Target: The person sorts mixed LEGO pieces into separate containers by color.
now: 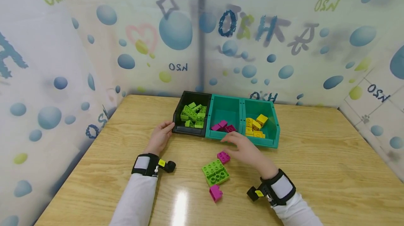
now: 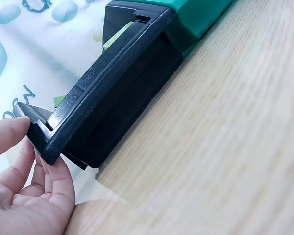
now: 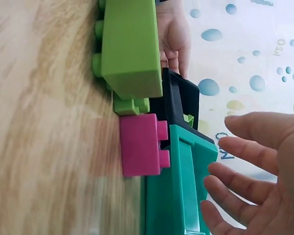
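Note:
My left hand (image 1: 159, 137) holds the front left corner of the black bin (image 1: 189, 130), thumb on the rim and fingertips curled under it in the left wrist view. Green building blocks (image 1: 190, 113) lie inside that bin. Over the front edge of the middle teal bin (image 1: 225, 108), my right hand (image 1: 243, 148) hovers with fingers spread and nothing between them. Just below it on the table sits a magenta block (image 1: 223, 157). Nearer me are joined green blocks (image 1: 215, 172), one showing its hollow underside, and a second magenta block (image 1: 216, 193) lying tipped over.
Several magenta blocks (image 1: 222, 125) lie in the middle bin. Yellow blocks (image 1: 256, 125) fill part of the right teal bin (image 1: 276, 127). The three bins stand side by side on the wooden table (image 1: 318, 155), before a patterned curtain (image 1: 202, 36).

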Demonstrator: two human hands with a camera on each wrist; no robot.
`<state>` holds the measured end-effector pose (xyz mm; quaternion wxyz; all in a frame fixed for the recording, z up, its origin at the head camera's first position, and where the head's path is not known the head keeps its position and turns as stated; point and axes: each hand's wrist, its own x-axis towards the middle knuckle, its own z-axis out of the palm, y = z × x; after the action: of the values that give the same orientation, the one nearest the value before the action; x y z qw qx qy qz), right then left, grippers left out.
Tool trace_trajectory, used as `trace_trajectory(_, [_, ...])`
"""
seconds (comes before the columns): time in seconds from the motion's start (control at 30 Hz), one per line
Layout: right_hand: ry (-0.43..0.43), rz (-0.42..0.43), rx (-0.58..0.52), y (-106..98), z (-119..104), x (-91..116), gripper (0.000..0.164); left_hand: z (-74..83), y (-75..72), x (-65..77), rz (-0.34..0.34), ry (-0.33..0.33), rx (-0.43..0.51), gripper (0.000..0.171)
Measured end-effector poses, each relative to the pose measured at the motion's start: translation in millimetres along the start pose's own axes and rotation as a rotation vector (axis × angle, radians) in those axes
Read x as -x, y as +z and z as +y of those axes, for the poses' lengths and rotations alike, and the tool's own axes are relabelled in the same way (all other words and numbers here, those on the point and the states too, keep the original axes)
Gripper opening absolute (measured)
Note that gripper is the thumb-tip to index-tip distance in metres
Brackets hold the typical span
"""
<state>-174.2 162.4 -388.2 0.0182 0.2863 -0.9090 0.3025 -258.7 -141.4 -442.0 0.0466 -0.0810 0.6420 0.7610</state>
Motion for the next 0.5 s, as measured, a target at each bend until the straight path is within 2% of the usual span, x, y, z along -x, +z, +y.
trace_trajectory(0.27, [0.032,-0.178,0.037,8,-3,1,0.037,0.3,0.3,2.3,0.0,0.009,0.025,0.01])
trace_trajectory(0.5, [0.05,-0.257,0.032,14,-4,2,0.037,1.7,0.3,3.7,-0.006,0.003,0.033,0.006])
